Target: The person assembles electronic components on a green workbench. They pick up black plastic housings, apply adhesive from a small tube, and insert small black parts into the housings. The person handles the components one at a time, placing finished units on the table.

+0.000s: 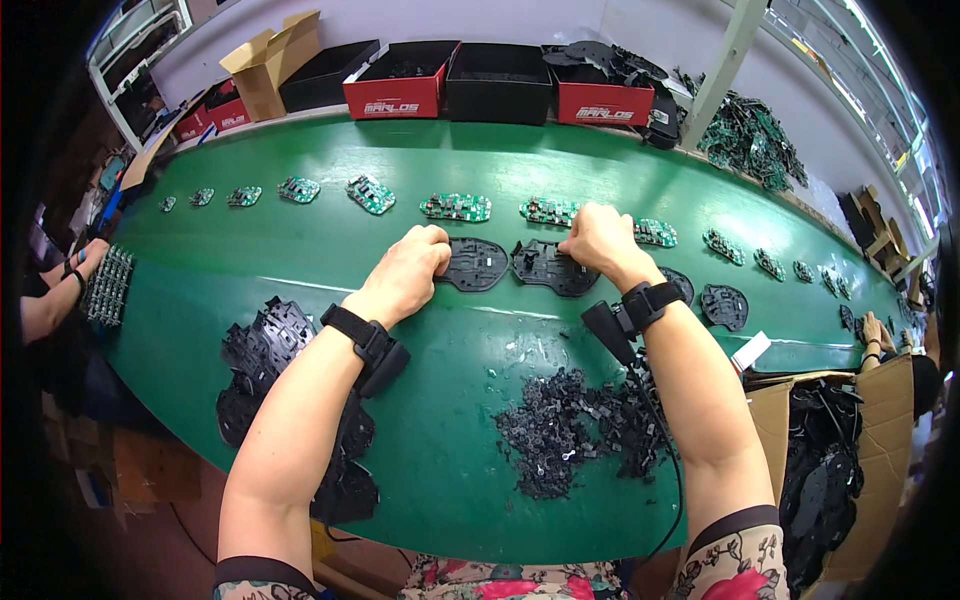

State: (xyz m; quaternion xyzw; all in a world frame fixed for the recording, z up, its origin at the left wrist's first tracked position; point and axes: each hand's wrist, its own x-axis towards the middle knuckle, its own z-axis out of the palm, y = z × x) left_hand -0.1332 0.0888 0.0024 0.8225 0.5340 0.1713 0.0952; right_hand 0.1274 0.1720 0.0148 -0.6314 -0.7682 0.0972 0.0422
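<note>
My left hand [410, 268] is curled with its fingertips pressing on the left edge of a black plastic shell [478, 265] lying on the green belt [300, 240]. My right hand [598, 240] is curled the same way on the upper right of a second black shell [545, 268] beside the first. Both wrists carry black strapped devices. Whether a small part sits under either set of fingers is hidden. A heap of small black plastic pieces [570, 425] lies near me between my forearms.
A row of green circuit boards [455, 207] runs along the belt's far side. More black shells [723, 305] lie to the right, and a stack [265, 350] at left. Red and black boxes [400, 85] line the back. Other people's hands [80, 262] work at both ends.
</note>
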